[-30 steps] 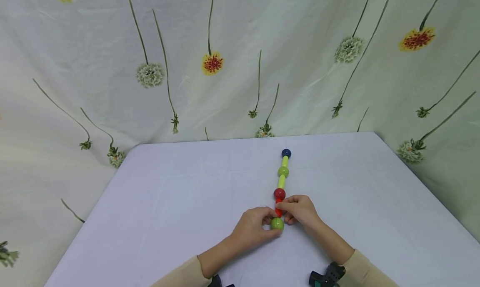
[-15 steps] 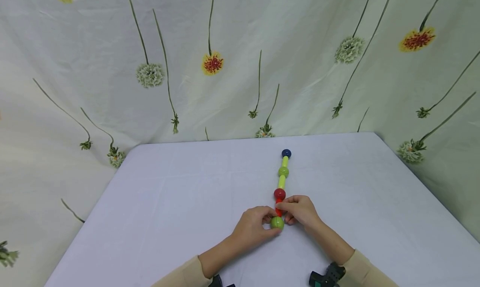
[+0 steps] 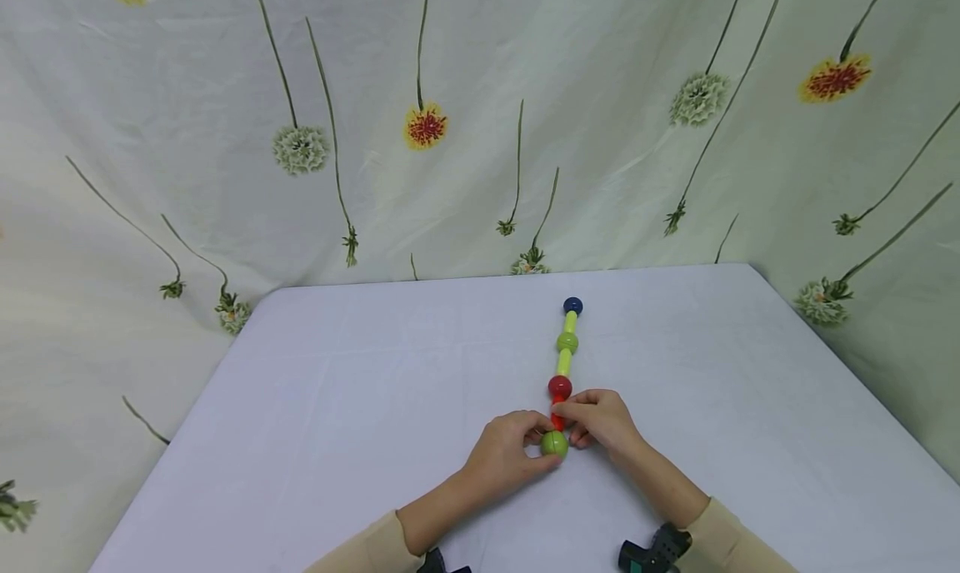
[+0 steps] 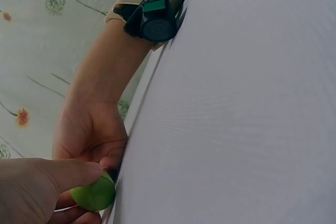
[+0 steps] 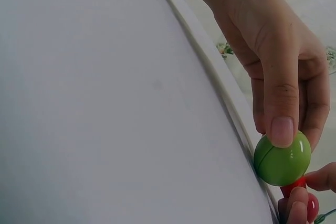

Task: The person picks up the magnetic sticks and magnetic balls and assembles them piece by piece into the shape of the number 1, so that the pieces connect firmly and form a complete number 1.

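My left hand (image 3: 510, 452) grips a green ball (image 3: 554, 445) between thumb and fingers at the near end of a chain. With thumb and fingertips, my right hand (image 3: 600, 421) pinches the red rod (image 3: 558, 421) that meets this ball. Beyond the rod come a red ball (image 3: 559, 387), a yellow-green rod (image 3: 564, 362), a second green ball (image 3: 567, 342), another yellow-green rod (image 3: 571, 321) and a dark blue ball (image 3: 573, 306). In the right wrist view the left thumb presses on the green ball (image 5: 283, 161), the red rod touching its underside. Fingers partly cover the rod.
The chain lies on a table (image 3: 375, 373) with a pale cloth, right of its middle. A flower-printed curtain (image 3: 480, 123) hangs behind and at the sides. Wrist cameras (image 3: 655, 550) sit on both cuffs.
The near green ball has shifted very slightly away from me, closer against the red rod, with the left hand. My right hand stays in place on the rod.
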A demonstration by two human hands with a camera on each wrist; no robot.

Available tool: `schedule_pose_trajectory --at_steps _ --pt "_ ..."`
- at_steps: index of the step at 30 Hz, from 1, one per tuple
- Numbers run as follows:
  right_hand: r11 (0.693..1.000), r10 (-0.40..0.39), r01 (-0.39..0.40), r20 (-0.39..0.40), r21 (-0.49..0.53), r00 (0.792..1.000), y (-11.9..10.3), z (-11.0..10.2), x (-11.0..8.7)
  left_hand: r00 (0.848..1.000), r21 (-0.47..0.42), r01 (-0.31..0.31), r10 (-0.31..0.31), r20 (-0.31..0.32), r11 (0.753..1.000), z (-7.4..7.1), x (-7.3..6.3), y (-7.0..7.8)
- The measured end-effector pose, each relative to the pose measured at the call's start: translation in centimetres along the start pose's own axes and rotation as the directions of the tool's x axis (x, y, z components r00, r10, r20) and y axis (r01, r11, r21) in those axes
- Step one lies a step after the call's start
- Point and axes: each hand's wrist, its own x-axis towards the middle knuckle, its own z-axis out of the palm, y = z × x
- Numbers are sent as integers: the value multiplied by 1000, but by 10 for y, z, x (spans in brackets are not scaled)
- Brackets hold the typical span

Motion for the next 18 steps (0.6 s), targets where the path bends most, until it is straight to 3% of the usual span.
schedule_pose_trajectory --at_steps 11,18 --pt "999 42 -44 110 15 993 -6 -17 2 1000 2 22 -22 -8 1000 -2 0 -1" --pt "996 75 -69 122 -49 990 -7 -39 14 993 24 88 -86 -83 996 -21 2 -11"
